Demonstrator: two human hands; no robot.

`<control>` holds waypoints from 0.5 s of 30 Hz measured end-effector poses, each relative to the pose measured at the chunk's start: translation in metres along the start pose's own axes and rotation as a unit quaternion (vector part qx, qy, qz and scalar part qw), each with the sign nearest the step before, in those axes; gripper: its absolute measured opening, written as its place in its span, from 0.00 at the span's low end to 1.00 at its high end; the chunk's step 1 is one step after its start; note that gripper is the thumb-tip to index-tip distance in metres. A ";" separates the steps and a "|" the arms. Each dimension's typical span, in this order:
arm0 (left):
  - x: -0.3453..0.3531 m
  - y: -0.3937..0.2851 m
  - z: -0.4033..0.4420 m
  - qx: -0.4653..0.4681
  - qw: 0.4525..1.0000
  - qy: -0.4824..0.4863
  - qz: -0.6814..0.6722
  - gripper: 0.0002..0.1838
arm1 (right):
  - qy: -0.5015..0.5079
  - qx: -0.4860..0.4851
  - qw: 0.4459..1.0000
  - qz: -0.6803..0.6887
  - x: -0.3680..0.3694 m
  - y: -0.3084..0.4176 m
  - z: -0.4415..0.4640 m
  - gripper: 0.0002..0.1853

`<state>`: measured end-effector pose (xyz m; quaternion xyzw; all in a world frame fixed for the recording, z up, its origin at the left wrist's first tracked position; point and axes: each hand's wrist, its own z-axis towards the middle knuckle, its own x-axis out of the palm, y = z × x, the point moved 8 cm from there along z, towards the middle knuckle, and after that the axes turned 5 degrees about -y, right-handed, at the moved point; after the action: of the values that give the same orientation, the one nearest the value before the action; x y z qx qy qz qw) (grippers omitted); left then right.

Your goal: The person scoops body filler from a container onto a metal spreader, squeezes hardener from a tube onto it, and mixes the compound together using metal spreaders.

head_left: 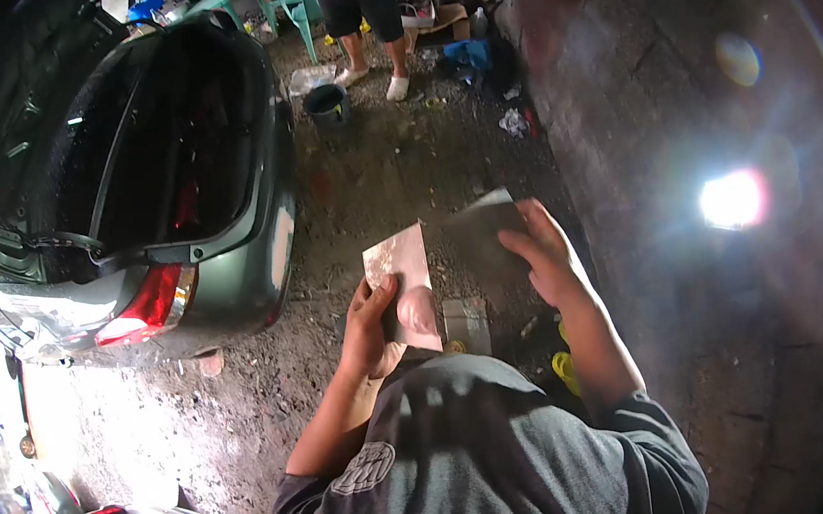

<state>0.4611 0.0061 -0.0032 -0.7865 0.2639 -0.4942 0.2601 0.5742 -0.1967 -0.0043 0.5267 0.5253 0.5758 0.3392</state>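
Observation:
My left hand (369, 327) is closed on a flat, pale rectangular board (411, 267), with the thumb over its near side. A pinkish, paste-like smear (415, 309) lies on the lower part of that board. My right hand (544, 255) pinches a thin, dark flat sheet (491, 234) with a lighter upper edge; it is blurred, so its kind is unclear. The two flat pieces are held apart in front of my chest. Below them, a greyish flat piece (467, 323) lies near the ground, partly hidden by my shirt.
To the left stands a dark car (267, 172) with its trunk raised. A black bucket (326, 105) sits beyond it, near a standing person (363, 6) and a green plastic chair (303, 12). A wall (639, 133) with a bright lamp (733, 200) runs along the right.

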 end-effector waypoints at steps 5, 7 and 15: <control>0.011 -0.007 0.031 0.084 0.968 0.140 0.192 0.21 | 0.016 0.113 0.993 0.011 -0.011 -0.022 -0.049 0.25; 0.033 -0.009 0.029 0.049 0.939 0.197 0.279 0.22 | 0.059 0.169 0.982 0.063 -0.003 -0.019 -0.061 0.25; 0.014 0.032 0.060 0.017 0.980 0.133 0.145 0.20 | -0.102 -0.088 0.983 0.125 -0.083 0.058 -0.053 0.23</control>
<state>0.5163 -0.0177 -0.0382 -0.6627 0.3990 -0.5558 0.3046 0.5501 -0.3011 0.0364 0.6126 0.3647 0.6009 0.3614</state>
